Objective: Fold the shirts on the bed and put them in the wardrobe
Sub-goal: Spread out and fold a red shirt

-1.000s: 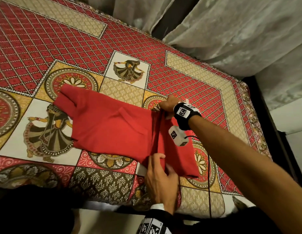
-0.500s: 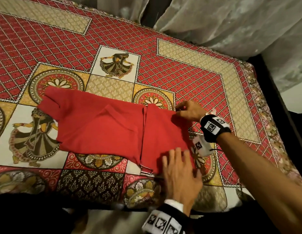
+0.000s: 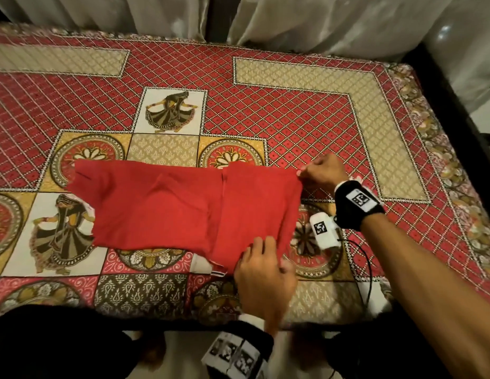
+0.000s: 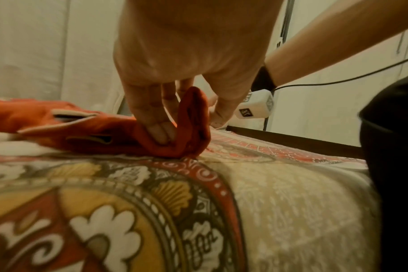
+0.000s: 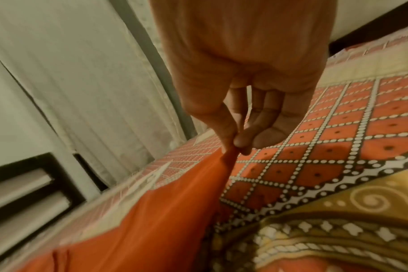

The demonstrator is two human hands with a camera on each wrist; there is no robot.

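A red shirt (image 3: 167,206) lies partly folded across the patterned bedspread (image 3: 306,127), its right part doubled over the middle. My left hand (image 3: 261,258) grips the near right corner of the fold; in the left wrist view the fingers (image 4: 160,130) press inside a raised loop of the red shirt (image 4: 191,117) with the thumb outside it. My right hand (image 3: 306,175) pinches the far right corner of the shirt (image 5: 170,217) between thumb and forefinger (image 5: 239,142), just above the bed.
Pale curtains (image 3: 306,20) hang behind the bed's far edge. A dark bed frame (image 3: 457,105) runs down the right side. A white sensor block (image 3: 323,229) with a black cable hangs under my right wrist. My dark clothing (image 3: 46,348) fills the near left.
The folded right part of the shirt has been drawn rightwards and spread wider. Both hands moved right with its corners; the right hand moved from the fold's middle to its far right corner.
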